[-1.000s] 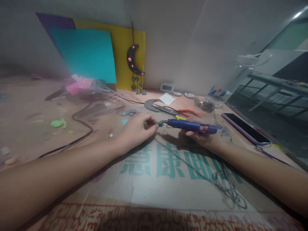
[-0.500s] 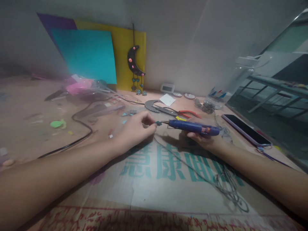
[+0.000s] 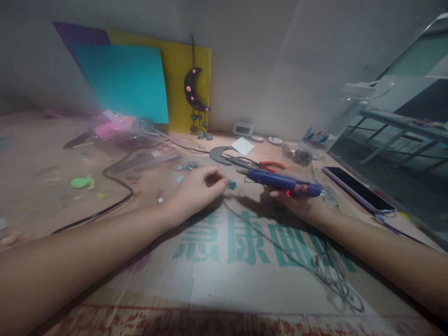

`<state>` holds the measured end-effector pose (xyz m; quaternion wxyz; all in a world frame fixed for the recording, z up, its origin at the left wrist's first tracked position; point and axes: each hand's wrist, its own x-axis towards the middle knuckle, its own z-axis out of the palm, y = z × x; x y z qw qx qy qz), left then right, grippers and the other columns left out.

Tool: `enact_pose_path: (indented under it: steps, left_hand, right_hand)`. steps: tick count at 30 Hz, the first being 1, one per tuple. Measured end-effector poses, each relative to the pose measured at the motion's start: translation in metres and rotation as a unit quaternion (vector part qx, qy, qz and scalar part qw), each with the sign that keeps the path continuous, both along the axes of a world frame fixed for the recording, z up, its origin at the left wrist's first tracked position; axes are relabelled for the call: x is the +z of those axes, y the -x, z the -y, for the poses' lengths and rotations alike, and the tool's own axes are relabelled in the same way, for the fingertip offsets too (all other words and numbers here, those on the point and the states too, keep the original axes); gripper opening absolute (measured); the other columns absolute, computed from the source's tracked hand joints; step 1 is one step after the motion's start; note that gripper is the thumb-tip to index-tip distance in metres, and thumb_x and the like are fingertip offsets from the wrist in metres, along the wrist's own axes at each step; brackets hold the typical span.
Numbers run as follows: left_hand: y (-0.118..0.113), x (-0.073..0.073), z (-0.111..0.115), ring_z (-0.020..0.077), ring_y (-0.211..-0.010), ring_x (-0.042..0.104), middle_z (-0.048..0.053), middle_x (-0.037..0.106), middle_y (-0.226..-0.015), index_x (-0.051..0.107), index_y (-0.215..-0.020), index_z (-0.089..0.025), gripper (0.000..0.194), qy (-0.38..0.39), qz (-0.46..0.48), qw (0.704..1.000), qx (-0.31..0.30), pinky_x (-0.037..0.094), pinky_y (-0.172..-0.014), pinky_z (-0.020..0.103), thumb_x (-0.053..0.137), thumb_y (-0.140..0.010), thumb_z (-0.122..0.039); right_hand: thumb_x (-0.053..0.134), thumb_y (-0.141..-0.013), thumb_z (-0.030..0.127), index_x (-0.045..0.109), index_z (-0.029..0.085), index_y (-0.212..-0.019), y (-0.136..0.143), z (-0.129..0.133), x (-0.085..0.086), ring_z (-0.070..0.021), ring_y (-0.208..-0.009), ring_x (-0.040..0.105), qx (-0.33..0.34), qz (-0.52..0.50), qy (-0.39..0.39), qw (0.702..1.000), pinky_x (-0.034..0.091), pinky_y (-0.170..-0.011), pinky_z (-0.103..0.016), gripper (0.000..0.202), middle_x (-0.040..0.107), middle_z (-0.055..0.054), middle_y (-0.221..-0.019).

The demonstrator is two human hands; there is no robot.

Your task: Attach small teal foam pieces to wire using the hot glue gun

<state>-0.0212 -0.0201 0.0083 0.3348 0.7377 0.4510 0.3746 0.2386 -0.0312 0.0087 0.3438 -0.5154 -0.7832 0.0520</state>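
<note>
Between thumb and fingertips, my left hand [image 3: 205, 186] pinches a small teal flower-shaped piece [image 3: 232, 185] at the centre of the view. My right hand [image 3: 297, 203] is wrapped round a blue glue gun [image 3: 283, 181], with a red light showing near the fingers. Its nozzle points left and stays a short gap away from the flower piece. A thin grey cord [image 3: 259, 228] runs from below my left hand to a loose coil [image 3: 336, 275] at the lower right. Small teal bits [image 3: 187, 166] lie behind my left hand.
Red-handled pliers [image 3: 271, 165] and a grey curved tool [image 3: 220, 154] lie behind the hands. A phone [image 3: 359, 189] rests at right. Against coloured cards [image 3: 122, 84] hangs a dark crescent moon ornament [image 3: 192, 91]. A black cable [image 3: 94, 214] crosses the left side.
The glue gun's nozzle has drawn back slightly right and upward from the flower piece, which it was touching or nearly touching. The flower piece now shows more of its face.
</note>
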Motion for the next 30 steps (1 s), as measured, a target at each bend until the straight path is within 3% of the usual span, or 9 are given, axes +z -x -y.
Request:
enact_pose_path:
  steps: [4,7,12,16,20,25,30]
  left_hand:
    - [0.0,-0.002,0.0,0.015,-0.074,0.062,0.0,0.068,-0.08,0.064,-0.081,-0.018,0.015,0.022,0.011,1.0,-0.006,0.044,-0.067,0.025,0.059,-0.083,-0.031]
    - [0.0,-0.003,-0.001,0.0151,-0.072,0.063,0.001,0.069,-0.08,0.065,-0.084,-0.018,0.015,0.032,0.013,0.999,-0.009,0.046,-0.064,0.025,0.06,-0.083,-0.032]
    - [-0.002,-0.003,0.001,0.0154,-0.069,0.065,0.003,0.072,-0.079,0.066,-0.083,-0.017,0.015,0.034,0.018,0.999,-0.023,0.048,-0.062,0.025,0.06,-0.083,-0.031]
    - [-0.005,-0.002,0.004,0.0158,-0.07,0.067,0.003,0.072,-0.076,0.063,-0.081,-0.017,0.012,0.06,0.052,0.996,-0.038,0.049,-0.063,0.025,0.06,-0.082,-0.028]
    - [-0.006,-0.003,0.002,0.0165,-0.071,0.069,0.004,0.072,-0.079,0.059,-0.08,-0.017,0.012,0.113,0.118,0.986,-0.036,0.049,-0.061,0.025,0.063,-0.079,-0.029]
    - [-0.007,-0.005,-0.006,0.0139,-0.068,0.067,0.003,0.07,-0.073,0.056,-0.075,-0.017,0.015,0.162,0.21,0.964,-0.017,0.052,-0.069,0.026,0.062,-0.079,-0.029]
    - [-0.009,-0.006,-0.006,0.0144,-0.073,0.066,0.002,0.069,-0.076,0.058,-0.075,-0.017,0.012,0.142,0.178,0.973,-0.027,0.052,-0.074,0.027,0.06,-0.078,-0.028]
  right_hand:
    - [0.065,-0.08,0.041,0.064,0.025,-0.086,0.005,-0.003,-0.001,-0.0262,-0.085,0.068,-0.042,-0.009,-0.006,0.999,0.056,-0.076,-0.039,0.017,0.07,-0.005,-0.086]
    - [0.065,-0.08,0.041,0.063,0.025,-0.088,0.007,-0.005,0.0,-0.0264,-0.088,0.068,-0.034,-0.016,-0.008,0.999,0.055,-0.08,-0.039,0.017,0.071,-0.005,-0.09]
    - [0.068,-0.079,0.041,0.063,0.025,-0.082,0.018,0.001,0.011,-0.0255,-0.083,0.068,-0.045,-0.082,0.015,0.995,0.055,-0.08,-0.04,0.017,0.071,-0.005,-0.085]
    - [0.068,-0.08,0.039,0.067,0.024,-0.078,0.036,0.007,0.021,-0.0222,-0.08,0.069,-0.047,-0.164,0.145,0.975,0.056,-0.076,-0.037,0.015,0.073,-0.002,-0.083]
    - [0.069,-0.079,0.037,0.071,0.025,-0.082,0.053,0.006,0.019,-0.0214,-0.079,0.07,-0.015,-0.179,0.205,0.962,0.055,-0.074,-0.036,0.013,0.075,-0.003,-0.086]
    - [0.072,-0.075,0.031,0.067,0.023,-0.08,0.075,0.003,0.017,-0.0199,-0.072,0.069,-0.002,-0.246,0.202,0.948,0.054,-0.062,-0.03,0.011,0.074,-0.003,-0.08]
    - [0.07,-0.075,0.026,0.064,0.023,-0.077,0.083,0.005,0.02,-0.02,-0.073,0.07,-0.019,-0.269,0.186,0.945,0.055,-0.066,-0.03,0.007,0.073,-0.002,-0.076]
